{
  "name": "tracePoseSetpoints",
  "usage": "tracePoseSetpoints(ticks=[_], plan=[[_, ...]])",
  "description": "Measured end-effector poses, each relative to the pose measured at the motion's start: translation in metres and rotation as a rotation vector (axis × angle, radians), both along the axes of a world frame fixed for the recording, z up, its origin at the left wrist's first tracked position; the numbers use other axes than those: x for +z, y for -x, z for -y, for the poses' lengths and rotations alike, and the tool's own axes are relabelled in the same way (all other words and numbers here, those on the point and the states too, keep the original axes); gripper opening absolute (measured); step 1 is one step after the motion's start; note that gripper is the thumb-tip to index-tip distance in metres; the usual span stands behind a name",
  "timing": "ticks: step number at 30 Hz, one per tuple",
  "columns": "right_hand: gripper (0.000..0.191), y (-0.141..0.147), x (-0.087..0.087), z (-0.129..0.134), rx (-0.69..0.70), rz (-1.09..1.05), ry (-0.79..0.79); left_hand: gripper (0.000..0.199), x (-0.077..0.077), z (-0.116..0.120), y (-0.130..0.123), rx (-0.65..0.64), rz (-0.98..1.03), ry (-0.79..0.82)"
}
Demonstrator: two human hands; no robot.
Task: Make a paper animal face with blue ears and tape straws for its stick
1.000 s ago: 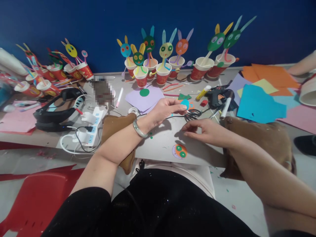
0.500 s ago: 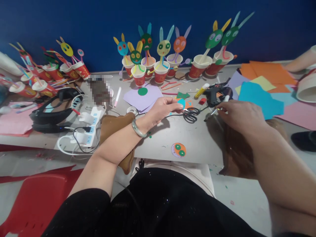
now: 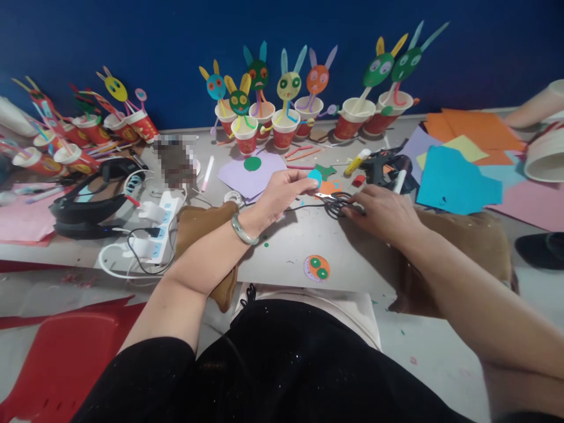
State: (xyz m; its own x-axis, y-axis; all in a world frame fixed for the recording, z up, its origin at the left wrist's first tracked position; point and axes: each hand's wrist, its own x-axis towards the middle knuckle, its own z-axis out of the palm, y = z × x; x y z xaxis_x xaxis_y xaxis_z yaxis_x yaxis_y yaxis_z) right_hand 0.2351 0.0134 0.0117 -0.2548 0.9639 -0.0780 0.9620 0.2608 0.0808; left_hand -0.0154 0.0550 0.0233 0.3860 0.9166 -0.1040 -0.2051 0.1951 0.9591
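My left hand [image 3: 284, 191] pinches a small blue paper piece [image 3: 314, 177] between thumb and fingertips. My right hand [image 3: 381, 212] is curled around scissors [image 3: 325, 195]; their shiny blades point left below the blue piece, and the handles are hidden by the fingers. Beneath the right fingertips lies a coiled black cable [image 3: 335, 207]. An orange paper scrap [image 3: 331, 187] and a green paper scrap [image 3: 325, 171] lie just behind the hands. Nearer me on the table rests a round orange and lilac paper face [image 3: 317, 268] with green eyes.
Paper cups [image 3: 284, 132] with paper rabbit figures line the back. Lilac sheets [image 3: 233, 175] carry a green disc [image 3: 252, 163]. A power strip [image 3: 164, 229] and black headset [image 3: 88, 205] lie left. Coloured sheets [image 3: 458, 182] and another person's arm [image 3: 535, 106] are at right.
My right hand has moved left with the scissors, from beside the black device to over the coiled cable. My left hand, still pinching the blue paper, has shifted slightly left.
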Motion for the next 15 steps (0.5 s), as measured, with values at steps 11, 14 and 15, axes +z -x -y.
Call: tracePoseSetpoints(ticks=[11, 14, 15], plan=[[0.034, 0.029, 0.033, -0.011, -0.013, 0.155, 0.115, 0.018, 0.003, 0.002, 0.000, 0.093, -0.003, -0.024], [0.035, 0.015, 0.048, -0.010, -0.065, 0.173, -0.068, 0.015, 0.002, 0.002, 0.000, 0.124, -0.013, -0.053], [0.036, 0.008, 0.053, -0.011, -0.099, 0.113, -0.150, 0.016, 0.002, 0.002, 0.000, 0.128, -0.011, -0.062]])
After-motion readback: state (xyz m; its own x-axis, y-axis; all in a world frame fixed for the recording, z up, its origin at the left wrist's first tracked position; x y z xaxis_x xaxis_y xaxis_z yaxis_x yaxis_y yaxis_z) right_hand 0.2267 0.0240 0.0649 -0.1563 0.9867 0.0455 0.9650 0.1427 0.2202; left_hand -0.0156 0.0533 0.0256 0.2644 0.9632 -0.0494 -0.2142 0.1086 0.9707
